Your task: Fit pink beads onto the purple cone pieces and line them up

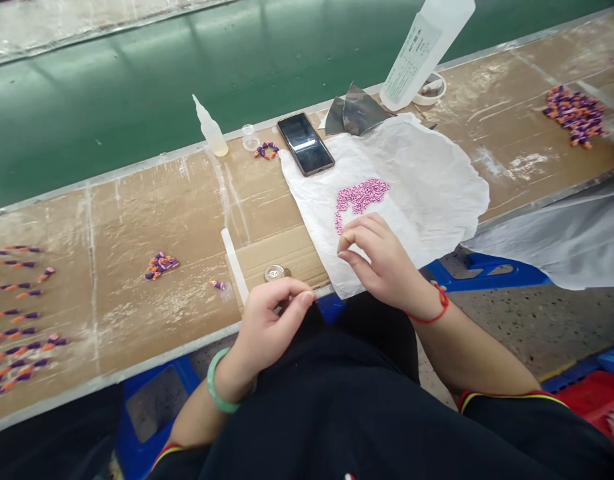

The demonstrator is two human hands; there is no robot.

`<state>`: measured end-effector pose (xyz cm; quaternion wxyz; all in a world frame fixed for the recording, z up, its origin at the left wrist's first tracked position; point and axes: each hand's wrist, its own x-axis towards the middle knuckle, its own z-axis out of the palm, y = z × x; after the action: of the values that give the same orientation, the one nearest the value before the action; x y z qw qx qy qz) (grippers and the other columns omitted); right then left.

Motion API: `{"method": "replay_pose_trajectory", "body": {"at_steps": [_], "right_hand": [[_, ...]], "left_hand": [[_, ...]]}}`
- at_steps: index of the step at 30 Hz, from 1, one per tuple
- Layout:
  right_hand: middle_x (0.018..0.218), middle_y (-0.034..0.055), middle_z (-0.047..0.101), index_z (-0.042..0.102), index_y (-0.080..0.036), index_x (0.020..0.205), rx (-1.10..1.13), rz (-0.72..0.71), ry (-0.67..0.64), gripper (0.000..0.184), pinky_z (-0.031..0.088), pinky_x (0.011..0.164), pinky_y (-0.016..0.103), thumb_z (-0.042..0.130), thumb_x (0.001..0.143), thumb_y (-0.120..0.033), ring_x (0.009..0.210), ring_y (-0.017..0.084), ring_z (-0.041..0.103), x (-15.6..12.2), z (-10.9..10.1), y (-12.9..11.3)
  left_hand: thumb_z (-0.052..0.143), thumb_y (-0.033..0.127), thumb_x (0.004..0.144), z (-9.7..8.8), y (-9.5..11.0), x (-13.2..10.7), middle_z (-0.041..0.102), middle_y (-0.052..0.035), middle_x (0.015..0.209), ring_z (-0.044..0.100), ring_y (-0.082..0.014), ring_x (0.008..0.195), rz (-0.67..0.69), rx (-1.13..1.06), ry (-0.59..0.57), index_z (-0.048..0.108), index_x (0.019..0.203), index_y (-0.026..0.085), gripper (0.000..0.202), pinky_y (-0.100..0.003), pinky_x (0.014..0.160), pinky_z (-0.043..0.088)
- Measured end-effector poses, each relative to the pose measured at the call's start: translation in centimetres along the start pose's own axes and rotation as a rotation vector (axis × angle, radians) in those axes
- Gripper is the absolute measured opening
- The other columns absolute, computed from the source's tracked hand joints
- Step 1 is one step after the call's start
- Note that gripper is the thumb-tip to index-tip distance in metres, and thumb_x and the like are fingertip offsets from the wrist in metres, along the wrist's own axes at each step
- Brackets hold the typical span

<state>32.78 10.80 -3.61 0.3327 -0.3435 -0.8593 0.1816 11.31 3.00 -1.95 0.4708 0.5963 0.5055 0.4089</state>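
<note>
My right hand (381,260), with a red string on the wrist, rests on a crumpled white paper sheet (437,193), its fingertips pinched together just below a heap of small pink beads (361,200). My left hand (274,317), with a pale green bangle, is curled at the table's near edge, thumb and fingers close together. Anything small between the fingers of either hand is hidden. A small round metal lid (277,273) lies just beyond my left hand, on the cardboard covering (281,257).
A phone (305,143), a squeeze bottle (210,127), a small glass jar (250,137) and a large plastic bottle (421,53) stand along the far edge. Purple-and-orange pieces lie in piles (574,117) and rows (17,320). A white strip (234,263) lies by my left hand.
</note>
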Motion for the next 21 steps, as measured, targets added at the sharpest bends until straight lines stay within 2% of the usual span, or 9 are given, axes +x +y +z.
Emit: {"method": "replay_pose_trajectory", "body": {"at_steps": [5,9,14,17,21], "right_hand": [[0.088,0.0053,0.058,0.050,-0.022,0.088,0.007,-0.150,0.057,0.016,0.042,0.078,0.040,0.047,0.097,-0.010,0.085,0.022,0.052,0.4,-0.3,-3.8],[0.087,0.0070,0.057,0.050,-0.020,0.088,-0.021,-0.180,0.023,0.019,0.045,0.079,0.040,0.046,0.094,-0.004,0.086,0.023,0.050,0.3,-0.1,-4.5],[0.086,0.0074,0.056,0.050,-0.020,0.086,-0.041,-0.198,-0.053,0.021,0.045,0.076,0.039,0.044,0.092,-0.001,0.084,0.024,0.048,0.3,-0.3,-4.7],[0.085,0.0071,0.056,0.050,-0.020,0.085,-0.001,-0.162,-0.077,0.019,0.044,0.074,0.039,0.045,0.092,-0.003,0.082,0.024,0.048,0.4,-0.3,-4.7],[0.083,0.0045,0.057,0.049,-0.020,0.085,0.171,-0.040,-0.099,0.017,0.044,0.072,0.035,0.050,0.094,-0.006,0.081,0.021,0.050,0.3,-0.3,-5.0]], "left_hand": [[0.058,0.032,0.092,0.9,0.7,1.3,0.062,0.0000,0.064,0.049,-0.0106,0.053,-0.020,-0.021,-0.028,0.066,0.078,0.017,0.022,-0.023,0.051,0.041],[0.054,0.028,0.093,0.8,0.7,1.2,0.060,0.0006,0.063,0.051,-0.0116,0.055,0.011,0.020,-0.074,0.066,0.081,0.017,0.020,-0.024,0.053,0.042],[0.051,0.024,0.094,0.5,0.6,0.9,0.068,-0.0023,0.070,0.059,-0.0136,0.062,0.116,0.201,-0.054,0.067,0.081,0.017,0.022,-0.025,0.057,0.044],[0.052,0.022,0.093,0.5,0.4,0.9,0.067,-0.0016,0.067,0.057,-0.0120,0.057,0.190,0.299,-0.021,0.068,0.080,0.018,0.021,-0.023,0.054,0.043],[0.053,0.018,0.089,0.9,-0.1,1.0,0.056,0.0031,0.054,0.049,-0.0096,0.048,0.351,0.404,0.072,0.063,0.072,0.019,0.019,-0.021,0.049,0.039]]}}
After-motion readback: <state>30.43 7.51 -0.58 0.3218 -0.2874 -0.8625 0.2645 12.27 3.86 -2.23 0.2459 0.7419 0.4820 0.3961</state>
